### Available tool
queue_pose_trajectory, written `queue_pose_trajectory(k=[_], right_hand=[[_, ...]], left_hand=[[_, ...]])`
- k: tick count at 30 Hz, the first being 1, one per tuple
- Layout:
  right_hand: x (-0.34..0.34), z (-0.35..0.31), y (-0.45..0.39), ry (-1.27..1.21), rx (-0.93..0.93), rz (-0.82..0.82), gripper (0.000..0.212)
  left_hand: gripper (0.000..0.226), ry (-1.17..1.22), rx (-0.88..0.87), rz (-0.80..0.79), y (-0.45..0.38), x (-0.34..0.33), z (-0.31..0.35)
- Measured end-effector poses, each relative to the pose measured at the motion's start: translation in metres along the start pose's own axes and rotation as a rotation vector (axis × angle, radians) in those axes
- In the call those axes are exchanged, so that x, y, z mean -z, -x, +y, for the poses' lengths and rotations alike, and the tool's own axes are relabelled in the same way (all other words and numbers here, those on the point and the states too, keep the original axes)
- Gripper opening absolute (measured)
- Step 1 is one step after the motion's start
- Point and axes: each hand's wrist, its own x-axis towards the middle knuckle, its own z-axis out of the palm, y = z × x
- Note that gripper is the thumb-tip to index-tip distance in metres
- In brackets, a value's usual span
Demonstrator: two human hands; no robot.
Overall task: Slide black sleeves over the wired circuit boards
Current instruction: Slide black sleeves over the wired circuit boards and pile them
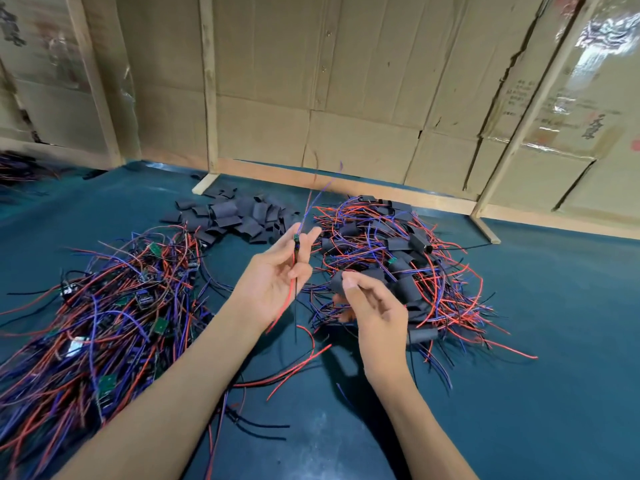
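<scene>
Left hand: the left hand (277, 275) pinches a wired circuit board (296, 241) edge-on between thumb and fingers, its wires trailing above and below.
Right hand: the right hand (372, 306) pinches a black sleeve (336, 281), just right of the board and apart from it.
Sleeves: a loose heap of flat, matte sleeves (239, 216) lies by the desk's far edge.
Boards: bare boards (104, 306) lie tangled at the left; sleeved boards (398, 265) at the right.
Desk: dark teal mat (536, 375).
Writing: dark print on the cardboard wall (346, 81), unreadable.

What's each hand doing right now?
Left hand: fingers pinch a wired circuit board, edge-on.
Right hand: fingers pinch a black sleeve.
</scene>
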Motion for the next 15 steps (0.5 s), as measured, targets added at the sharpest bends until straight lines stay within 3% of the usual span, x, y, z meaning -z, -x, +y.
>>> queue_pose_trajectory(k=[5, 9, 15], right_hand=[[-0.01, 0.001, 0.004, -0.114, -0.178, -0.201, 0.012], [-0.01, -0.001, 0.004, -0.178, -0.258, -0.223, 0.025], [-0.01, -0.006, 0.004, -0.178, -0.398, -0.277, 0.019]], left_hand=[[0.047, -0.018, 0.001, -0.102, 0.007, -0.008, -0.01], [0.035, -0.064, -0.04, -0.137, 0.008, -0.011, -0.014], [0.025, -0.239, -0.161, -0.109, 0.009, -0.011, -0.021]])
